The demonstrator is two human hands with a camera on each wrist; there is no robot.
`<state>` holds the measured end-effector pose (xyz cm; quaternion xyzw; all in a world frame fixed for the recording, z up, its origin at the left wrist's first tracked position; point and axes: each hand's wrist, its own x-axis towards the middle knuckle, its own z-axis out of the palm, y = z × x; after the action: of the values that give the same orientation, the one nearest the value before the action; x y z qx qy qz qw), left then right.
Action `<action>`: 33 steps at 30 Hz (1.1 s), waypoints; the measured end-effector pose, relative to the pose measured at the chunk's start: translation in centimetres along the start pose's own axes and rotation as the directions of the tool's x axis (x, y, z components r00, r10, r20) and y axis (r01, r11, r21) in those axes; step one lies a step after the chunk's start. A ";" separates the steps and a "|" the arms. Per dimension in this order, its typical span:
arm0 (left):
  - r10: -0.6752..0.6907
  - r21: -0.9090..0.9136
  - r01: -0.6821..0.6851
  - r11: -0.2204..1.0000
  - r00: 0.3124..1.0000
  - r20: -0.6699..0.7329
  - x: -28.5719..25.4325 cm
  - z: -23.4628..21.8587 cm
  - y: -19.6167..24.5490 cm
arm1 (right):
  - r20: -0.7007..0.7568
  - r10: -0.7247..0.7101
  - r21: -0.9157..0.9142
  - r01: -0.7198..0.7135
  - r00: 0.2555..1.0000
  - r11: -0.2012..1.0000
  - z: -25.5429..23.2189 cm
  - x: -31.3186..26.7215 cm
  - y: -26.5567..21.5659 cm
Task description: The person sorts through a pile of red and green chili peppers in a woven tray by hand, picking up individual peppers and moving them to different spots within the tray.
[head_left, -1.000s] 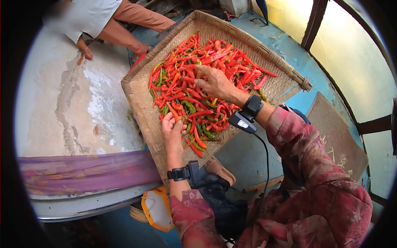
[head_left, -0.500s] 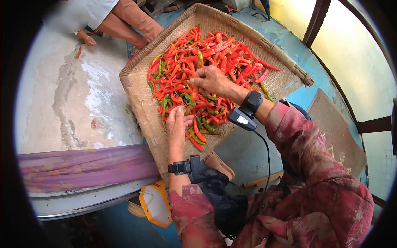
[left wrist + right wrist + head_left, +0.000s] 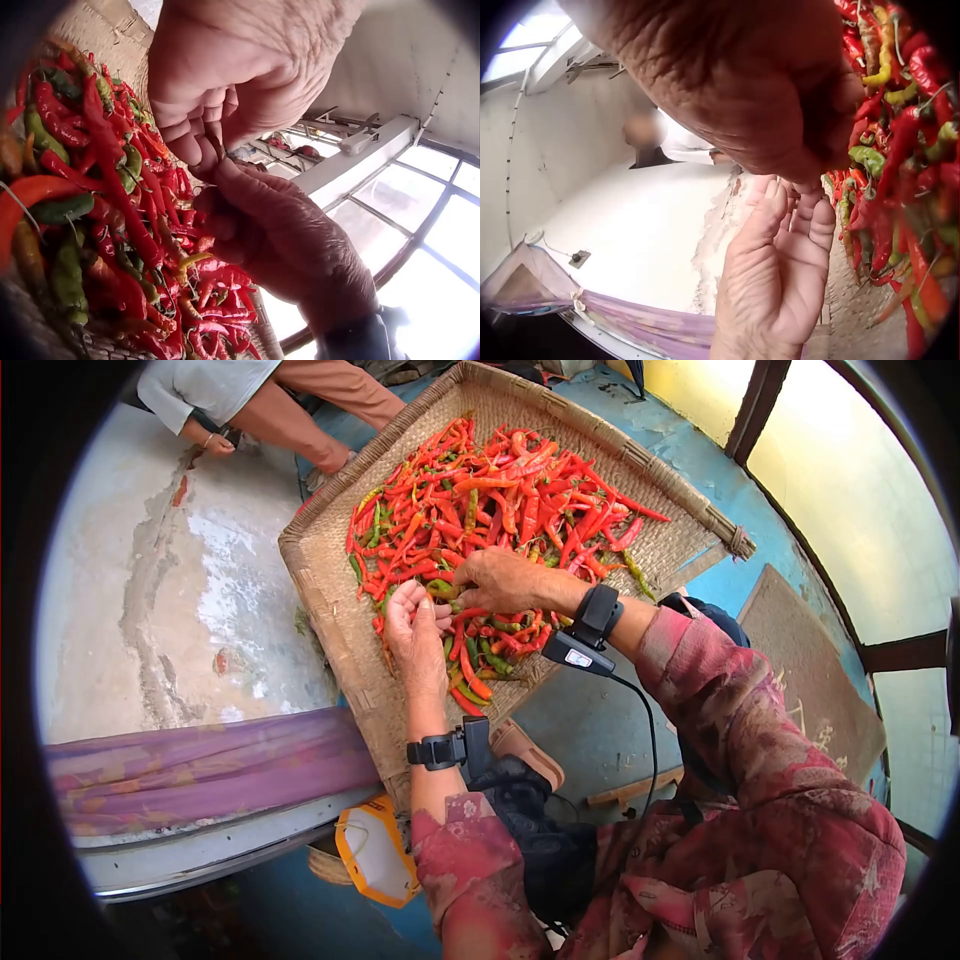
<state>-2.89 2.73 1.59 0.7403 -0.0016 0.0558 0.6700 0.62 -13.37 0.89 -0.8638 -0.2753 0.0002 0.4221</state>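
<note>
Red, orange and green peppers lie heaped in a woven tray. The left hand, palm turned up, is over the tray's near left part with its fingers bent. Palm down beside it, the right hand has curled fingers just above the heap. In the left wrist view the tips of the left hand and right hand meet at a thin brown piece, pinched between them. What it belongs to is hidden. The right wrist view shows the left hand's fingertips partly behind the right hand.
A seated person's legs are beyond the tray's far left corner. A worn pale surface with purple cloth stands at the left. An orange-edged container is below the tray, and windows line the right.
The right hand has come down and left to the left hand; the orange-red pepper seen in it half a second ago no longer shows there. The left hand has risen slightly from its earlier place.
</note>
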 end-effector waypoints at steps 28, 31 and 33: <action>0.039 -0.016 -0.045 0.999 0.963 -0.266 0.4 -4.4 0.7 | -0.316 -0.044 0.197 0.111 0.948 0.974 -1.5 0.6 -0.6; 0.012 -0.066 -0.022 0.998 0.990 -0.140 0.1 -2.9 0.6 | -0.206 0.062 0.485 0.046 0.977 0.873 -0.1 1.0 -0.8; -0.006 0.126 -0.001 0.992 0.998 0.057 -0.6 -1.4 0.4 | -0.113 0.131 0.491 -0.060 0.985 0.869 1.2 0.9 -0.9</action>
<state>-3.59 4.05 2.12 0.7825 -0.0166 0.0337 0.6215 0.66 -11.61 1.02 -0.7405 -0.1926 0.0286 0.6432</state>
